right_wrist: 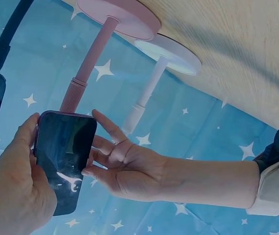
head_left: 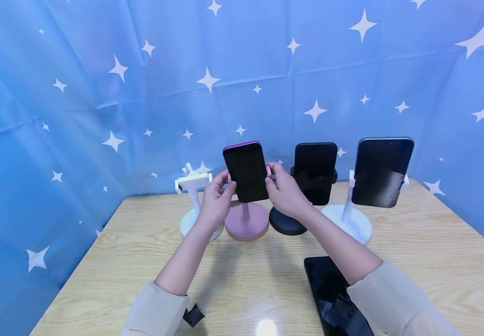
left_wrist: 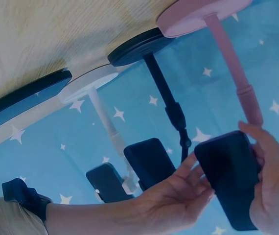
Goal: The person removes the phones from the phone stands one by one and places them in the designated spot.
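Observation:
A smartphone [head_left: 246, 172] with a pink-purple edge stands tilted at the pink phone stand [head_left: 247, 226], its dark screen facing me. My left hand [head_left: 216, 200] grips the phone's left edge, thumb at the front and fingers around the side. On the opposite edge, my right hand [head_left: 287, 192] holds the phone the same way, its fingers at a pink clamp arm [head_left: 269, 171]. Both hands' fingers also show around the phone [right_wrist: 66, 161] in the right wrist view. The phone hides most of the stand's holder.
To the left is a white phone stand [head_left: 194, 182] with no phone. A black stand [head_left: 285, 223] and another white stand [head_left: 347, 224] on the right each carry a phone. A black tablet [head_left: 330, 294] lies under my right forearm. Behind the table hangs a blue starry cloth [head_left: 267, 60].

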Tool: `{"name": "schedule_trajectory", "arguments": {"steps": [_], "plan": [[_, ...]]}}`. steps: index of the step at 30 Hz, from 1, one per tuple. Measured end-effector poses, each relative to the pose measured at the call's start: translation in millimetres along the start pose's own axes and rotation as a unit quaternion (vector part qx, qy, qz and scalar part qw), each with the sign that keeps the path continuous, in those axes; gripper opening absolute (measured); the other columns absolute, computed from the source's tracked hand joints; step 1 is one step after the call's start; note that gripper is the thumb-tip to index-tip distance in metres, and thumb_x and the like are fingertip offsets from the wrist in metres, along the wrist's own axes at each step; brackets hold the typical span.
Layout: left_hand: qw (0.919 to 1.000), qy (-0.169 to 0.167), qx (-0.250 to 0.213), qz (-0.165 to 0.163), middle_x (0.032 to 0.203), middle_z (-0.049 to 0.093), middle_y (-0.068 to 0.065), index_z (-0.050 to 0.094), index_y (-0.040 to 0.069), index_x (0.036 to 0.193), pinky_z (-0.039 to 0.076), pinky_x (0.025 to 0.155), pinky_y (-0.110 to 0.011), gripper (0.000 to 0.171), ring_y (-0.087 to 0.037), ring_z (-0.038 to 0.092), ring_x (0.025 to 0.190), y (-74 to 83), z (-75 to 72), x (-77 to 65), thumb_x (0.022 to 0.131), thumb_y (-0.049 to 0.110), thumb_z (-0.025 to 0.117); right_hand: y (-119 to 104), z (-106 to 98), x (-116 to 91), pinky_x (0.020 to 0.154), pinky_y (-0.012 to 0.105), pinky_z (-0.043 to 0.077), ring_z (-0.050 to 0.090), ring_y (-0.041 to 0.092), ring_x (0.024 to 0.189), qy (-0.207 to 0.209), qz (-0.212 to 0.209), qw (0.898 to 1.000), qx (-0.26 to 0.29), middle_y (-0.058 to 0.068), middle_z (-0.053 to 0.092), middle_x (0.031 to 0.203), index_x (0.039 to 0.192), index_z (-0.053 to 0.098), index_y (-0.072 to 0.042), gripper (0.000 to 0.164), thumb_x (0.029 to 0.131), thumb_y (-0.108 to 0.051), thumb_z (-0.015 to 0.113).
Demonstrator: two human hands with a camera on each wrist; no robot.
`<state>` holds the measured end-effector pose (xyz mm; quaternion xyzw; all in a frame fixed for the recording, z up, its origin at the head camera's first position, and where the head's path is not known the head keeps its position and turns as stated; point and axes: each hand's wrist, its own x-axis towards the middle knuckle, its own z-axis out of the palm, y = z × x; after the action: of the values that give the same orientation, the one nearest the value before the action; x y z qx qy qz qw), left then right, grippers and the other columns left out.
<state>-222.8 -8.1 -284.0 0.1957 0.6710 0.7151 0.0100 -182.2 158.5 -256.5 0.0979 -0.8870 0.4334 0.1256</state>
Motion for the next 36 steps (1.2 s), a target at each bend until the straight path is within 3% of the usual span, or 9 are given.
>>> {"name": "schedule_trajectory", "arguments": {"steps": [7, 17, 24, 27, 31, 36], "plan": [[0.9999, -0.011, -0.008, 0.010, 0.119, 0.053, -0.013, 0.049, 0.009, 0.130, 0.053, 0.072, -0.044, 0.035, -0.030, 0.062, 0.098, -4.1, -3.0, 0.0, 0.096, 0.004, 0.042, 2, -3, 0, 0.084, 0.041, 0.046, 0.050, 0.030, 0.105, -0.009, -0.018, 1.000, -0.011, 0.024, 0.046, 0.125, 0.131, 0.032, 0.007, 0.037, 0.096, -0.003, 0.038], [0.9969, -0.020, -0.073, 0.023, 0.124, 0.053, -0.014, 0.047, 0.005, 0.133, 0.052, 0.074, -0.046, 0.040, -0.020, 0.064, 0.091, -9.4, -5.0, -4.6, 0.093, 0.001, 0.047, 6, -5, -4, 0.076, 0.038, 0.050, 0.055, 0.030, 0.095, -0.005, -0.082, 0.996, -0.043, 0.023, 0.053, 0.104, 0.123, 0.036, 0.011, 0.033, 0.092, 0.006, 0.044], [0.9971, -0.024, -0.067, 0.027, 0.129, 0.051, -0.013, 0.047, 0.004, 0.133, 0.053, 0.073, -0.045, 0.041, -0.019, 0.064, 0.092, -9.3, -5.4, -6.4, 0.092, -0.003, 0.048, 9, -4, -6, 0.070, 0.033, 0.048, 0.054, 0.026, 0.084, 0.014, -0.108, 0.993, -0.048, 0.017, 0.051, 0.091, 0.116, 0.040, 0.011, 0.028, 0.089, 0.009, 0.047], [0.9969, -0.029, -0.067, 0.029, 0.123, 0.053, -0.014, 0.047, 0.003, 0.133, 0.053, 0.072, -0.045, 0.042, -0.017, 0.065, 0.089, -8.6, -5.7, -7.6, 0.091, -0.003, 0.048, 9, -5, -8, 0.066, 0.031, 0.046, 0.053, 0.025, 0.080, 0.016, -0.118, 0.992, -0.052, 0.015, 0.049, 0.087, 0.114, 0.041, 0.010, 0.027, 0.088, 0.010, 0.047], [0.9963, -0.041, -0.069, 0.031, 0.114, 0.053, -0.013, 0.047, 0.001, 0.132, 0.053, 0.071, -0.046, 0.042, -0.013, 0.065, 0.085, -6.9, -6.8, -10.4, 0.090, -0.006, 0.049, 10, -6, -11, 0.065, 0.029, 0.047, 0.053, 0.024, 0.079, 0.014, -0.114, 0.992, -0.054, 0.015, 0.050, 0.089, 0.117, 0.041, 0.010, 0.029, 0.088, 0.010, 0.048], [0.9951, -0.063, -0.066, 0.038, 0.116, 0.055, -0.012, 0.046, -0.002, 0.132, 0.053, 0.072, -0.047, 0.043, -0.012, 0.065, 0.087, -3.5, -8.5, -15.1, 0.089, -0.008, 0.049, 8, -9, -18, 0.070, 0.032, 0.051, 0.055, 0.025, 0.082, 0.014, -0.109, 0.992, -0.056, 0.015, 0.052, 0.091, 0.118, 0.041, 0.008, 0.032, 0.088, 0.009, 0.050]]}}
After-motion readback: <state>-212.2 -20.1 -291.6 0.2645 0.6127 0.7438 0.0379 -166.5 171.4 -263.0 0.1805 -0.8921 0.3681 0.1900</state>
